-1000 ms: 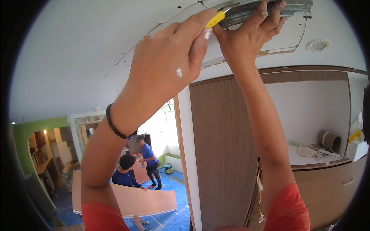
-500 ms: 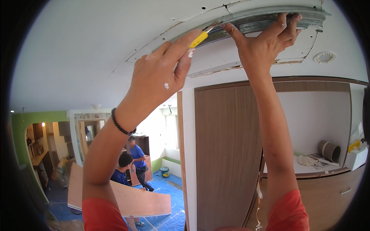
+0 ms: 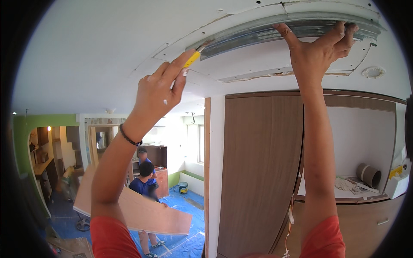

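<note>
From where I stand, the work looks partway along; the ceiling patch (image 3: 258, 62), above the wooden door (image 3: 260, 167), shows open, ragged lines along its edges to the upper side and the right of the door, and a rough one just over the door's top; towards the left of the door the lines look thin and faint, so I judge that end the least finished; the patch sits up in the ceiling, not yet free.

The metal channel (image 3: 241, 38) lies up against that patch, running above the door and past it on both sides; the right hand (image 3: 318, 58), above the door's right edge, holds it up, thumb and fingers spread wide along it, though I cannot tell whether the fingertips hook over its rim; the left hand (image 3: 157, 88), up and left of the door, clenches the yellow knife (image 3: 192, 59), its blade right by the channel's left end.
</note>
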The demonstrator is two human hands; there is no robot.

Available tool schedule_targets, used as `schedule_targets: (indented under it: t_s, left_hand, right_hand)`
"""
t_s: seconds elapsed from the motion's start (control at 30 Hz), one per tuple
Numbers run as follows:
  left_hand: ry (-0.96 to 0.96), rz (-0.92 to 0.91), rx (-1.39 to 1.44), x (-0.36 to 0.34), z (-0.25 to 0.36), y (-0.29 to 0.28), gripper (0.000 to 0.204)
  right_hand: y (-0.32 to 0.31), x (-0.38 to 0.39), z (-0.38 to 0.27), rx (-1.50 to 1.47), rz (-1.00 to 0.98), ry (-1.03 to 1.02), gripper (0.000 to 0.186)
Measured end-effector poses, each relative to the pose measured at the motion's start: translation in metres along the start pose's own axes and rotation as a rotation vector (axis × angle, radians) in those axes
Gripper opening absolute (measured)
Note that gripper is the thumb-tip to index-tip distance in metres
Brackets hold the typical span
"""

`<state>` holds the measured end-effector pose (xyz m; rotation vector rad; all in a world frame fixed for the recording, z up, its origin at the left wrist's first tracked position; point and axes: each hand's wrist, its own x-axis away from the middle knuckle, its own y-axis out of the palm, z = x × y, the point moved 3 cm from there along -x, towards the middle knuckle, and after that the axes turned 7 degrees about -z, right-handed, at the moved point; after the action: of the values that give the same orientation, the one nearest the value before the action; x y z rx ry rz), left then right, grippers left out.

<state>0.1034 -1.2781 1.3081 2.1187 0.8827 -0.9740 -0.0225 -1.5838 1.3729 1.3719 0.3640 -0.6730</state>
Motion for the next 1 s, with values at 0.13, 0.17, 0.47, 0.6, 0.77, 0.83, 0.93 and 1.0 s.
schedule_targets:
  t_s: [0.13, 0.17, 0.47, 0.6, 0.77, 0.83, 0.93, 1.0]
  left_hand:
    - [-0.079, -0.095, 0.037, 0.011, -0.009, -0.003, 0.045]
    - [-0.106, -0.136, 0.051, 0.013, -0.009, -0.004, 0.045]
    - [-0.105, -0.13, 0.033, 0.019, -0.015, -0.005, 0.045]
    - [-0.213, -0.21, 0.039, 0.036, -0.021, -0.015, 0.046]
    - [-0.044, 0.015, 0.161, 0.028, 0.018, -0.044, 0.044]
    - [-0.017, 0.003, 0.373, -0.013, 0.067, -0.041, 0.049]
    - [0.088, 0.006, 0.454, -0.08, 0.13, -0.059, 0.048]
    - [0.238, 0.156, 0.504, -0.12, 0.159, -0.061, 0.044]
  right_hand:
    - [0.001, 0.001, 0.003, 0.011, -0.008, -0.019, 0.138]
    - [0.002, 0.002, 0.004, 0.015, -0.01, -0.024, 0.138]
    - [-0.001, 0.0, 0.002, -0.036, 0.011, 0.002, 0.135]
    - [-0.004, -0.005, -0.004, -0.076, 0.047, -0.01, 0.136]
    - [0.002, 0.0, -0.004, -0.171, 0.151, 0.036, 0.133]
    - [-0.004, -0.001, 0.003, -0.164, 0.131, 0.025, 0.133]
    - [-0.008, -0.005, 0.002, -0.206, 0.147, 0.028, 0.114]
    - [-0.002, -0.002, 0.0, -0.279, 0.138, 0.087, 0.1]
